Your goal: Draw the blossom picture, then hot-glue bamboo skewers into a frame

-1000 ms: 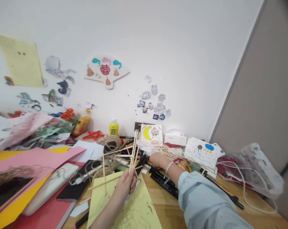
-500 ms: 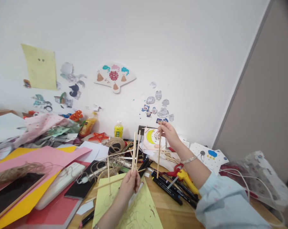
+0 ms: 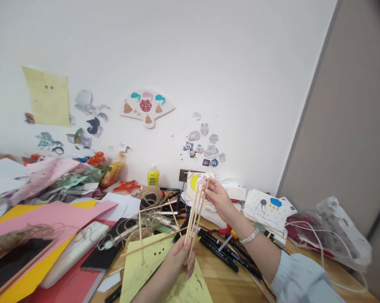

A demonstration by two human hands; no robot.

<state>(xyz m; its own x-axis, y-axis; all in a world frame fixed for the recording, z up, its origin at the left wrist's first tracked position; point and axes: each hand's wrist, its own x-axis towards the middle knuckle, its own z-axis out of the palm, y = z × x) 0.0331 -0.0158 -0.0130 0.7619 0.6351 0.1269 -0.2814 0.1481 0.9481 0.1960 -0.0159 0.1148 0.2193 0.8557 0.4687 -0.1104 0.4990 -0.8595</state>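
Observation:
My left hand is closed around the lower part of several thin wooden sticks, which stand up nearly upright and lean a little right. My right hand pinches a stick near its upper end, at the top of the bundle. That stick's lower end reaches down to my left hand. Below lies a yellow sheet with drawn lines and a small face. More wooden sticks, some tied with twine, form a loose frame resting over the sheet's left side.
Black markers and red scissors lie to the right. A twine roll, a yellow-green bottle and an orange bottle stand along the wall. Coloured papers, a white power bank and a dark phone lie left.
My right hand has brought its single stick left and down against the sticks in my left hand. My left hand has shifted slightly right, and the view has turned a little.

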